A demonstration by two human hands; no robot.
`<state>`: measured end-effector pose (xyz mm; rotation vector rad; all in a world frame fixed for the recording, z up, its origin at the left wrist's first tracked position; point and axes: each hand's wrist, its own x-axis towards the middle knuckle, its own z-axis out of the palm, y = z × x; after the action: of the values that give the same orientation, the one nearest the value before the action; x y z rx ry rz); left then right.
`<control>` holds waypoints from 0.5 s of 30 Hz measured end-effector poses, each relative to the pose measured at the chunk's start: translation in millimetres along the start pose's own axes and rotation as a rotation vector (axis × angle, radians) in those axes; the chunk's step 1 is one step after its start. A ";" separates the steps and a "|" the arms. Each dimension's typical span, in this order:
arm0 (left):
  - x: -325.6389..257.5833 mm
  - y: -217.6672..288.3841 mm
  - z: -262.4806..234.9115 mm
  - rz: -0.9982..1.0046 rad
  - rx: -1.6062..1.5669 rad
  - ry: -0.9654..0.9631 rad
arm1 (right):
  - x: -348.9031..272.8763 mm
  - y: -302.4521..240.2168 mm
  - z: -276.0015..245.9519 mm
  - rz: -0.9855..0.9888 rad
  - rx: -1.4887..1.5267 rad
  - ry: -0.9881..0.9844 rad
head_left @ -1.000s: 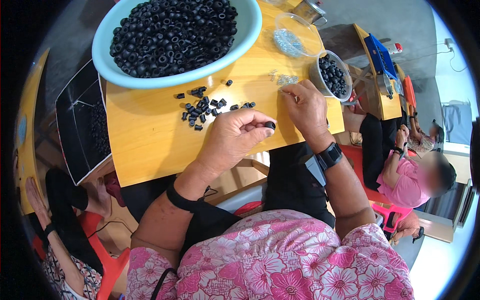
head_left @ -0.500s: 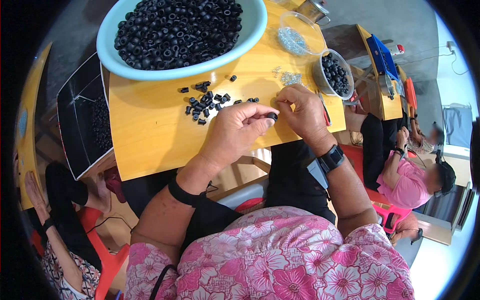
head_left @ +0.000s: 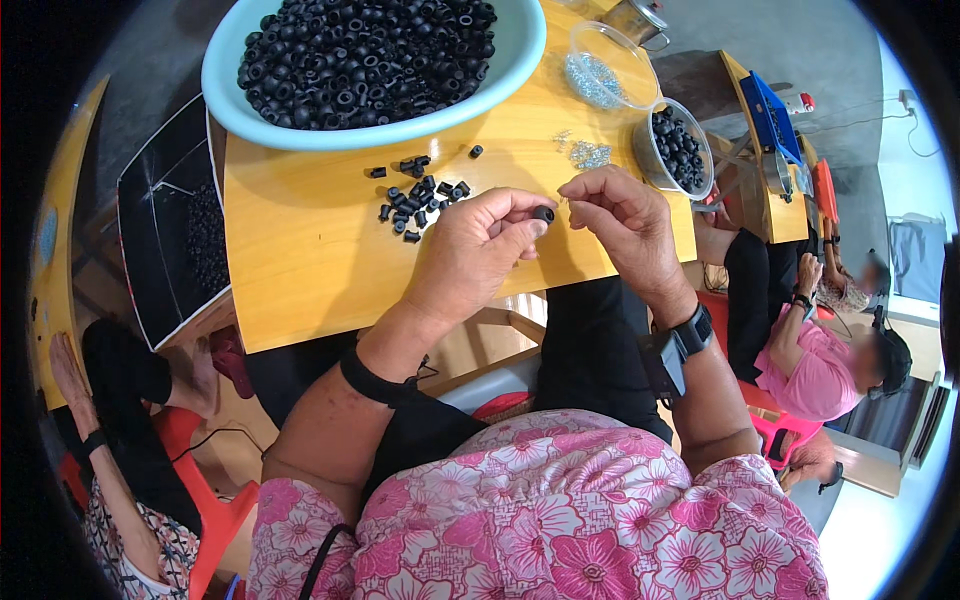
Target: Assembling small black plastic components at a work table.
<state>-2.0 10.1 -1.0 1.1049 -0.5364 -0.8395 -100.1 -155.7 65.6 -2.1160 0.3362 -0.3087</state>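
Note:
My left hand (head_left: pixel 478 250) pinches a small black rubber ring (head_left: pixel 543 213) between thumb and fingertips above the yellow table (head_left: pixel 300 250). My right hand (head_left: pixel 620 222) is right beside it, fingertips pinched on a tiny metal piece almost touching the ring. Just left of the hands lies a loose pile of black rings (head_left: pixel 418 192). A few small silvery parts (head_left: pixel 588 153) lie on the table beyond my right hand.
A large light-blue basin (head_left: pixel 512 60) heaped with black rings stands at the table's far side. A clear bowl of silvery parts (head_left: pixel 605 68) and a clear cup of black rings (head_left: pixel 677 150) stand at the right. A black tray (head_left: pixel 175 230) sits left. Other people sit right and lower left.
My right hand has come in from the table's right toward my left hand. The two hands now meet at the black ring, a little nearer the table's front edge.

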 end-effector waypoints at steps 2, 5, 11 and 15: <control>-0.7 1.8 1.1 -0.007 0.015 0.013 | -1.0 -11.5 -0.5 0.069 0.126 -0.036; -1.2 5.4 1.3 -0.016 0.057 0.021 | -0.3 -19.4 3.0 0.075 0.085 -0.090; -0.7 5.4 1.7 -0.022 0.097 0.001 | 3.0 -31.1 3.9 -0.052 -0.192 -0.097; -0.6 4.5 2.5 -0.024 0.123 0.021 | 6.1 -34.5 3.2 -0.130 -0.329 -0.124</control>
<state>-2.8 10.1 4.2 1.2335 -0.5642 -0.8237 -89.2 -137.4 93.6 -2.4738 0.1850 -0.2059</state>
